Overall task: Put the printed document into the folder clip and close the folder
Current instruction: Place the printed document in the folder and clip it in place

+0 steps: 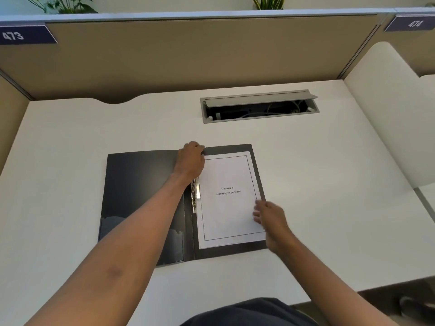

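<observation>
A black folder (141, 196) lies open flat on the white desk. The printed document (229, 208), headed "Chapter 6 Learning Experience", rests on the folder's right half. A metal clip (195, 196) runs along the spine, next to the paper's left edge. My left hand (191, 161) is curled over the top of the spine at the clip's upper end; whether it grips the clip is hidden. My right hand (270, 220) lies with fingers spread on the paper's right edge, partly blurred.
The white desk (70, 142) is walled by tan partitions at the back and left. An open cable tray (259, 107) sits behind the folder. A white side panel (388, 114) rises at the right. The desk's front edge runs near my body.
</observation>
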`<state>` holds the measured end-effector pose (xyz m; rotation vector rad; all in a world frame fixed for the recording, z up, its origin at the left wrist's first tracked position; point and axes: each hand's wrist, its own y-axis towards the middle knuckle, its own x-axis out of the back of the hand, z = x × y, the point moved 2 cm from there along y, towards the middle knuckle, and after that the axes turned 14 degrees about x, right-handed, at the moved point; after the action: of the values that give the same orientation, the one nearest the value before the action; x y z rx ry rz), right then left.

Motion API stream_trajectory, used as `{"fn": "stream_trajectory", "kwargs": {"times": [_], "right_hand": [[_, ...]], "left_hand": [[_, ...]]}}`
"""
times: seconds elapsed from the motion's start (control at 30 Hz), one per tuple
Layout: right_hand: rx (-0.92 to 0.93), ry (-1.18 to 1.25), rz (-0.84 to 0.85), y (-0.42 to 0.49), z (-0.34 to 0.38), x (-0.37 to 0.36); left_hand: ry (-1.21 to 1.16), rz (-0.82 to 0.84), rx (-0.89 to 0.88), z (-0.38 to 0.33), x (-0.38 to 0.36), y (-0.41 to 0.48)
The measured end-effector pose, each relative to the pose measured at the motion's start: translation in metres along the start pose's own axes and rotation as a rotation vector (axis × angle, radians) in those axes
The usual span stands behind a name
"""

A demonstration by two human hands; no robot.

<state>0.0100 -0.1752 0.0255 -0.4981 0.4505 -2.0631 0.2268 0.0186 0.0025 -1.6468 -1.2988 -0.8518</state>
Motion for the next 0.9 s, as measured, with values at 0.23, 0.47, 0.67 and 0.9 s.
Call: {"fn": "stream_trajectory", "kwargs": {"times": [0.23, 0.47, 0.67, 0.9], "right_hand": [[-0.52, 0.374, -0.024, -0.06, -0.038, -0.008], [-0.576, 0.409, -0.08, -0.066, -0.057, -0.017], [-0.566, 0.493, -0.056, -0.064, -0.063, -0.022], [-0.544, 0.509, -0.055, -0.064, -0.058, -0.022]], "left_hand": [[0.165, 0.115, -0.143, -0.038, -0.013, 0.014], [0.223, 0.144, -0.133, -0.046, -0.025, 0.019], [0.152, 0.13, -0.091, -0.045, -0.03, 0.013], [0.118, 0.101, -0.097, -0.043, -0.032, 0.011]]}}
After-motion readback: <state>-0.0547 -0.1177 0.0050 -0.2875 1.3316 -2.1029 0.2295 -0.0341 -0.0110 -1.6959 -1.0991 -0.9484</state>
